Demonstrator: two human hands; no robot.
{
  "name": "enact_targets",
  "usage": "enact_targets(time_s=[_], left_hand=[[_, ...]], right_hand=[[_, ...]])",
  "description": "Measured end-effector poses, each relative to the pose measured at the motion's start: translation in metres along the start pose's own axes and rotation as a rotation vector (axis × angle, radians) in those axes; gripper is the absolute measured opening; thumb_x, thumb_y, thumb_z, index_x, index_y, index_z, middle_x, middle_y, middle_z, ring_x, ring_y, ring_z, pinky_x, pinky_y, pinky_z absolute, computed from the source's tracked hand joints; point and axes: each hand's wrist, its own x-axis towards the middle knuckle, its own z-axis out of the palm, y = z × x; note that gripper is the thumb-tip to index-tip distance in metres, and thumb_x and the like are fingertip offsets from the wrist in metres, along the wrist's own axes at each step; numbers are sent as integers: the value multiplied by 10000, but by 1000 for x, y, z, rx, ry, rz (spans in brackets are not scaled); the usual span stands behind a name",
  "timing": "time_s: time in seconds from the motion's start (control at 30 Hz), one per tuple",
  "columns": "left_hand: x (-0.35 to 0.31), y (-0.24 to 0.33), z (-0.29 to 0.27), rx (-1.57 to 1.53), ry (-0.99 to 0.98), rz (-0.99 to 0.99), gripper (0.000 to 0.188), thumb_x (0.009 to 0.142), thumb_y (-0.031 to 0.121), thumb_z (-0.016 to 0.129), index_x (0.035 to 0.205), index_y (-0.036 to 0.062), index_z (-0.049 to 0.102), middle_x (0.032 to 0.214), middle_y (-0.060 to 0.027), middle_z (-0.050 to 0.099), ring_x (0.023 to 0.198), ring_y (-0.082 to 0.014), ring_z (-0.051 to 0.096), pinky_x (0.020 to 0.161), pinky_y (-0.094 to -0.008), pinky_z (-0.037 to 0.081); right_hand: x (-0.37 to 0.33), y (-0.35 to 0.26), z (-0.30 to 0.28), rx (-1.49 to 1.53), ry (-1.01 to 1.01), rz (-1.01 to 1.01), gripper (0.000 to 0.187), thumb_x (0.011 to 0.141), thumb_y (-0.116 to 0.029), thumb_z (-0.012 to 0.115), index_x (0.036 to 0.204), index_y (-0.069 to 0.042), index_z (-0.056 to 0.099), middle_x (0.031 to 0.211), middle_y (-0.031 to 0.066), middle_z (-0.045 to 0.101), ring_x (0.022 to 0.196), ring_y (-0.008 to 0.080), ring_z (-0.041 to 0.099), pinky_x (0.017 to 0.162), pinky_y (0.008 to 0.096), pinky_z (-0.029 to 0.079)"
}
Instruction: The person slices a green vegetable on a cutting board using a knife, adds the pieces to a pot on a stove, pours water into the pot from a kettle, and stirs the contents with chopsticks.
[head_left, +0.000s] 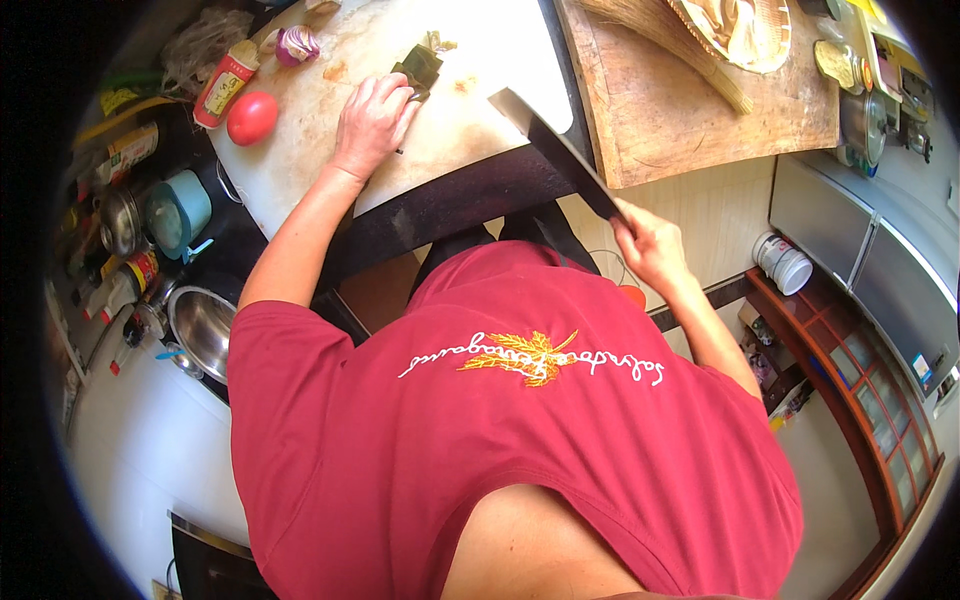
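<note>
On the white cutting board (505, 110) my left hand (374, 120) has its fingers bent and pressed together against a dark green, folded leaf-like piece (422, 68). A small pale, frayed bit sticks out at the far end of that piece, and the fingers partly cover its near end. Off to the right, my right hand (652, 243) is closed round the handle of a kitchen knife (560, 150). Its broad blade points away and to the left, over the board's right front edge, apart from the green piece.
A red tomato (252, 118), a red packet (224, 90) and a cut purple onion (297, 45) are at the board's left. Rightward, a wooden board (690, 135) bears a straw brush (690, 58) and a woven basket (778, 58). A steel bowl (205, 330) lies at left.
</note>
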Motion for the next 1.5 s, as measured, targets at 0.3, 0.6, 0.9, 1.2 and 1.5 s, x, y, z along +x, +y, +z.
enact_targets(time_s=[0.3, 0.6, 0.9, 1.2, 1.5], left_hand=[[2, 3, 4, -18, -35, 56, 189, 756, 88, 621, 939, 52, 589, 1056, -70, 555, 997, -255, 512, 876, -346, 407], [3, 3, 9, -66, -27, 88, 343, 789, 37, 566, 1130, 14, 540, 1193, -99, 527, 1131, -266, 481, 966, -358, 383], [10, 4, 8, -68, -20, 57, 334, 781, 79, 617, 1106, 30, 561, 1155, -96, 556, 1061, -268, 524, 895, -357, 429], [25, 6, 14, -3, -16, -32, 464, 716, 70, 592, 1171, 22, 516, 1201, -93, 506, 1010, -270, 503, 863, -363, 445], [31, 4, 15, -32, -1, -34, 518, 684, 77, 569, 1197, 41, 499, 1183, -120, 487, 997, -287, 479, 879, -377, 421]], right_hand=[[-14, 2, 29, -134, 102, 57, 286, 814, -127, 584, 1098, -156, 595, 819, 106, 638, 715, 299, 627, 619, 371, 503], [-5, -9, 23, -49, 278, 140, 273, 823, -146, 594, 1094, -168, 614, 859, 112, 646, 754, 280, 637, 643, 348, 505], [80, -49, 35, -91, 274, -107, 125, 813, -163, 584, 915, -92, 600, 681, 123, 572, 616, 303, 596, 561, 394, 479], [95, -64, 49, -98, 167, -18, 173, 828, -182, 582, 968, -81, 599, 674, 162, 574, 617, 343, 585, 562, 416, 459], [103, -54, 37, -187, 240, 12, 128, 829, -204, 559, 828, -76, 566, 707, 137, 595, 655, 324, 601, 588, 412, 481]])
